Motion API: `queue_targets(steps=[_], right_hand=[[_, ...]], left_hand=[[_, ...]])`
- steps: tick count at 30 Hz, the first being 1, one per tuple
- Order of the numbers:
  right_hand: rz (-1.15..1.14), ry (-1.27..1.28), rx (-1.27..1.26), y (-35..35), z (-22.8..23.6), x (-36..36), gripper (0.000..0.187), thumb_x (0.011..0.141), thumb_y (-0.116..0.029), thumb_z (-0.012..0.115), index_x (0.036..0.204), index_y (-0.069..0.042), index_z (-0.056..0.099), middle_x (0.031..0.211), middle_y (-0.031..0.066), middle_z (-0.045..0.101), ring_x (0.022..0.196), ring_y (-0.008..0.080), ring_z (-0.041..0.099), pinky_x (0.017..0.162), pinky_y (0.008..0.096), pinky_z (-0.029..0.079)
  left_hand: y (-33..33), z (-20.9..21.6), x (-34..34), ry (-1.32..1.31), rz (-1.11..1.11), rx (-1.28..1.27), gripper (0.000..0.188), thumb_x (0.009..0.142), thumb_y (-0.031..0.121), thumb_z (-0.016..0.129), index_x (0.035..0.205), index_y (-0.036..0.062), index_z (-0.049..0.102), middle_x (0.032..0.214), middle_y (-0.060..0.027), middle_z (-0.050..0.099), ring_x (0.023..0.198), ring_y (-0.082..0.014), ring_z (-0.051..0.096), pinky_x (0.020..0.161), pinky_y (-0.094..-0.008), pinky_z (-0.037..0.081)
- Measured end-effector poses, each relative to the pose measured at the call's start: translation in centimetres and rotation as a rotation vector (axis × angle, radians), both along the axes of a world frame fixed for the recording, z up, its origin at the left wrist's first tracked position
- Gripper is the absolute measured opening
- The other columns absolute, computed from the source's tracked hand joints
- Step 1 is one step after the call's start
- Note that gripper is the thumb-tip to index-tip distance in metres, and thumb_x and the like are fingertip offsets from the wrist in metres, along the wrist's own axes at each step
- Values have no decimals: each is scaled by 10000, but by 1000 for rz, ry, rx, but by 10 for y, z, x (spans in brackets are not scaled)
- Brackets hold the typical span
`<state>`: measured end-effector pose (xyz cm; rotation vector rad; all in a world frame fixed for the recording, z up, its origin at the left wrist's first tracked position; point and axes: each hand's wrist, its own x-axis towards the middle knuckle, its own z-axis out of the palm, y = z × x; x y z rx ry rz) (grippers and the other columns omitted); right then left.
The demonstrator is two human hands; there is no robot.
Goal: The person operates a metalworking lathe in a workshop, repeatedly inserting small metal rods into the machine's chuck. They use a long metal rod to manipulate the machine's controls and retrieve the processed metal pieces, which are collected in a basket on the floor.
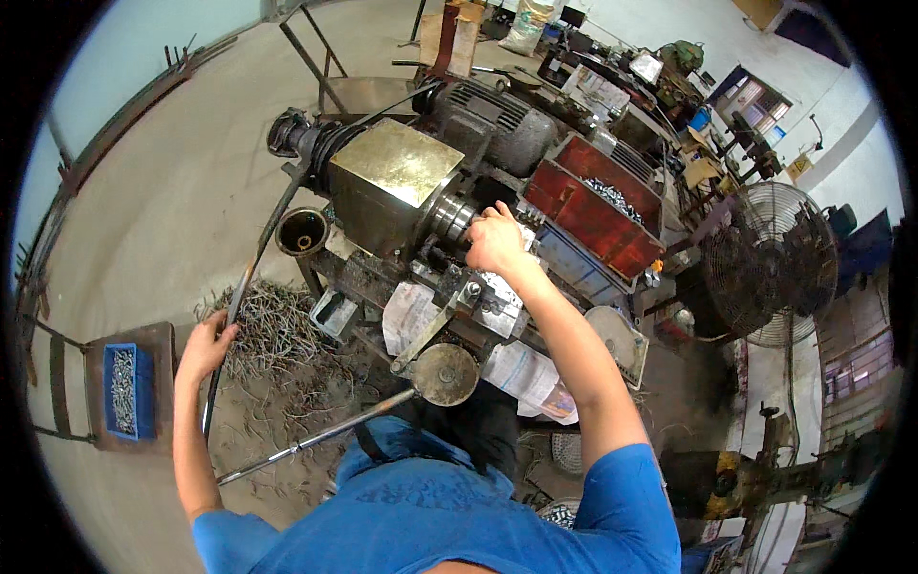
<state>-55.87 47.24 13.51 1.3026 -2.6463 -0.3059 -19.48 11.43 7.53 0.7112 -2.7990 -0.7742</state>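
My left hand (206, 346) is closed around a long dark lever bar (251, 273), which slants up to the back end of a small lathe's headstock (382, 196). Bent in front of the bright round spindle nose (448, 216) is my right hand (495, 241), its fingers curled together. Whatever lies between those fingers is hidden. Below it sits the metal tool slide (473, 290). A second rod lever (330, 438) runs out to the left from a round dirty disc (445, 375) in front of my body.
Curled metal shavings (273, 330) cover the floor at left. Beyond them, a blue box (142, 383) of small metal parts rests on a stand. A red bin (555, 191) with more parts stands right of the spindle, above a blue crate (574, 260). A large fan (770, 263) is farther right.
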Motion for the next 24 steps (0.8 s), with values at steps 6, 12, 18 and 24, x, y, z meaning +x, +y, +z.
queue_targets(steps=[6,12,18,24], right_hand=[[31,-28,-129,-3,-6,-4,227,503,-230,633,699,-153,717,726,82,648,855,249,574,939,380,368],[-80,-96,-119,-4,8,5,276,517,-240,597,742,-160,736,794,44,675,884,211,571,920,347,362],[-106,-112,-95,-6,8,3,269,523,-231,612,750,-149,731,808,37,671,938,223,558,978,402,322],[20,-80,-234,9,20,31,376,546,-203,622,904,-117,697,1021,18,644,1035,233,522,1041,504,241]], left_hand=[[23,-22,-13,-119,208,-221,229,748,124,569,929,-6,515,790,-256,600,782,-421,592,697,-510,458],[-90,-31,-6,-290,251,-543,117,681,146,589,767,68,611,716,-190,618,713,-342,626,622,-456,488],[-183,-34,-23,-233,189,-786,87,761,91,526,824,59,578,785,-153,632,762,-332,622,673,-451,491],[-156,-42,-43,148,278,-559,207,740,59,558,933,35,631,845,-182,634,836,-341,620,747,-429,492]])
